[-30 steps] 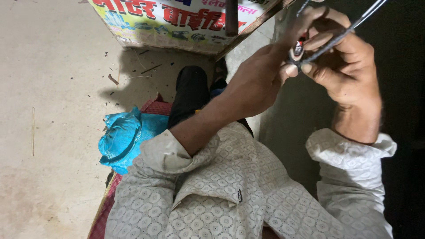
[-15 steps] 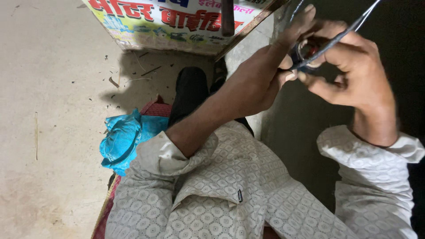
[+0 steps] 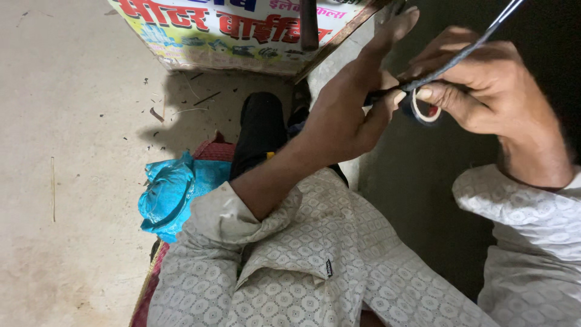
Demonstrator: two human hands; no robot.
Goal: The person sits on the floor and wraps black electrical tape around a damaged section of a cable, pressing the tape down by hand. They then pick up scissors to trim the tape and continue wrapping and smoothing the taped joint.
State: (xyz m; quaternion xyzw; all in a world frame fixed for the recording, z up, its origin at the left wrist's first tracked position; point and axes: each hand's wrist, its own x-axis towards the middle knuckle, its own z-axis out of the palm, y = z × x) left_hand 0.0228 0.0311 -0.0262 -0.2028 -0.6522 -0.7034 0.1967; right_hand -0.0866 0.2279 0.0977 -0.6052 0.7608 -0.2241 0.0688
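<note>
My left hand (image 3: pixel 348 115) pinches a dark cable (image 3: pixel 460 54) between thumb and fingers, with the forefinger stretched up. The cable runs from that pinch up to the top right corner. My right hand (image 3: pixel 484 91) is closed on a small roll of black tape (image 3: pixel 423 108) with a pale inner ring, pressed against the cable right beside the left thumb. Both sleeves are pale patterned cloth.
A printed board (image 3: pixel 230 30) with coloured lettering leans at the top, with a dark post (image 3: pixel 308 24) in front. A crumpled blue plastic bag (image 3: pixel 172 197) lies on a red mat edge beside my knee. Bits of debris dot the concrete floor (image 3: pixel 72 151). A dark wall fills the right.
Both hands have shifted lower and to the left in view. The tape roll has turned around the cable, and the left forefinger now points upward.
</note>
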